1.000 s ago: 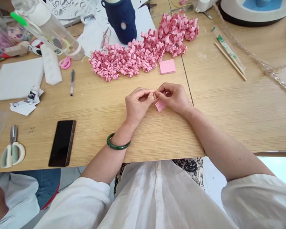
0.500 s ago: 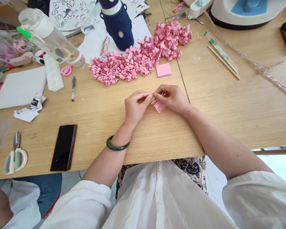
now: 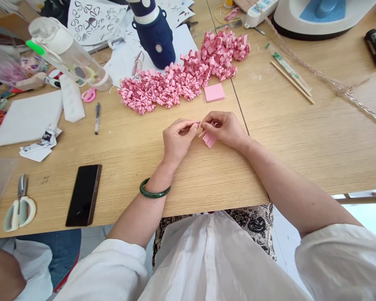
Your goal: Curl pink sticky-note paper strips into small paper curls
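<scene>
Head view: we are holding a small fringed piece of pink paper [image 3: 210, 140] at the centre of the frame, its cut strips pointing toward the lower left. Our right hand [image 3: 227, 128] is gripping it between the thumb and the curled fingers. Our left hand [image 3: 178, 141] is reaching in from the left, its thumb and forefinger meeting at the tips just beside the right fingertips; we cannot tell whether a strip is lying between them. A glossy dark-green round bangle [image 3: 155, 195] is circling our left wrist. Above our hands, a flat pink rectangular stack of paper [image 3: 214, 93] is lying on the pale wood-grained table [image 3: 138, 154]. Beyond it, a long heap of curled pink paper flowers [image 3: 178, 82] is stretching across the upper centre, with a navy-blue bottle [image 3: 158, 39] standing behind. At lower left, a black rectangular phone [image 3: 84, 195] and white-handled metal scissors [image 3: 16, 214] are lying apart. At upper right, thin pale wooden sticks [image 3: 291, 82] are lying diagonally.
</scene>
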Action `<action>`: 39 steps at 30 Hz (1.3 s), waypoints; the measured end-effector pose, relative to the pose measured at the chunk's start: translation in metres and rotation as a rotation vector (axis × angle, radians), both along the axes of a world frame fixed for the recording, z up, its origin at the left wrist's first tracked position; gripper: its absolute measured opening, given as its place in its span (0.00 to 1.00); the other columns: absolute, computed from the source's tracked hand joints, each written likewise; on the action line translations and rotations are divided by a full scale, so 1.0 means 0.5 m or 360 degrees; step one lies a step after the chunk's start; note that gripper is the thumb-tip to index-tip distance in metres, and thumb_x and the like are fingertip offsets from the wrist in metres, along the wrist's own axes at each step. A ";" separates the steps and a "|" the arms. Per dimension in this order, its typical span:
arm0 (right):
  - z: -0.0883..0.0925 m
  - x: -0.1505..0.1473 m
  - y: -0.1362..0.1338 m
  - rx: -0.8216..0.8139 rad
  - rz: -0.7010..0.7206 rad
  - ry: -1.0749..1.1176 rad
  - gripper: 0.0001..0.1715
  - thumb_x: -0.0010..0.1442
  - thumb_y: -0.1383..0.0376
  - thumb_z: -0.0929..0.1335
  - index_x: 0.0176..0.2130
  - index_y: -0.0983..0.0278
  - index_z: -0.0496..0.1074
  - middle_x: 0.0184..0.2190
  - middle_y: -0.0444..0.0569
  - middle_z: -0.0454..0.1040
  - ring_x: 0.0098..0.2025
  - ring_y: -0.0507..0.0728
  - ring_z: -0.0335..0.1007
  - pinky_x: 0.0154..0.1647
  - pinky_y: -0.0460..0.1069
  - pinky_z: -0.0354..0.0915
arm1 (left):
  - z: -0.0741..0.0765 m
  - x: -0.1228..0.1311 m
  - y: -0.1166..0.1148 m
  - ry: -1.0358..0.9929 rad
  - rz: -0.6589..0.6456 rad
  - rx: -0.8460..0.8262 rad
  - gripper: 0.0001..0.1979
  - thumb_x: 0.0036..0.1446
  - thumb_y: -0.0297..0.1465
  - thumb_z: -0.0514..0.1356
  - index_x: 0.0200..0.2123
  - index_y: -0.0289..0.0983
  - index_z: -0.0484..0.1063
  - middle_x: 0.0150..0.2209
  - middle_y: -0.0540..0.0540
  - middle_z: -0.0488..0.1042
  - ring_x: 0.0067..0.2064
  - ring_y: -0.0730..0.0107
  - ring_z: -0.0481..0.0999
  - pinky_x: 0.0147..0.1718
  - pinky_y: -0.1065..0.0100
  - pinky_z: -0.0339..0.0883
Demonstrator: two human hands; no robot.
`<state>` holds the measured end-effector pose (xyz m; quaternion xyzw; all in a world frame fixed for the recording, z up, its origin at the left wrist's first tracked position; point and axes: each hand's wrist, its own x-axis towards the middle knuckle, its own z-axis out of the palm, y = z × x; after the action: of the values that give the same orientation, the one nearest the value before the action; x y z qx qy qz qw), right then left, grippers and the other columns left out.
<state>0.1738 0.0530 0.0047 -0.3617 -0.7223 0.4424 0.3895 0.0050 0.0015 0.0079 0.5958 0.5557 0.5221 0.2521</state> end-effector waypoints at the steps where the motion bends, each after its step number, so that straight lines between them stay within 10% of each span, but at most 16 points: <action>1: 0.000 0.000 0.000 0.0003 -0.0004 0.0004 0.07 0.61 0.64 0.70 0.32 0.65 0.76 0.29 0.47 0.78 0.31 0.52 0.70 0.33 0.48 0.65 | -0.002 -0.001 0.001 -0.0030 0.0009 -0.0010 0.05 0.58 0.29 0.65 0.34 0.40 0.83 0.37 0.47 0.83 0.38 0.71 0.82 0.38 0.71 0.76; 19: 0.003 -0.007 -0.005 0.0034 -0.0045 0.0089 0.05 0.60 0.66 0.72 0.32 0.65 0.74 0.30 0.46 0.77 0.32 0.51 0.69 0.36 0.48 0.67 | 0.003 0.011 -0.003 -0.0075 0.0102 0.0087 0.02 0.54 0.27 0.68 0.29 0.37 0.80 0.29 0.51 0.81 0.31 0.76 0.79 0.32 0.75 0.73; 39: 0.019 -0.001 -0.005 -0.0346 0.0175 0.0358 0.16 0.57 0.55 0.77 0.31 0.63 0.74 0.30 0.47 0.78 0.35 0.54 0.75 0.39 0.50 0.76 | 0.000 -0.013 0.016 -0.0771 -0.0302 -0.0381 0.15 0.44 0.42 0.77 0.28 0.38 0.81 0.25 0.51 0.78 0.28 0.77 0.75 0.35 0.71 0.73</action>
<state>0.1734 0.0506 0.0140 -0.3098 -0.6407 0.5763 0.4017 -0.0015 0.0094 0.0078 0.4691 0.4787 0.5539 0.4938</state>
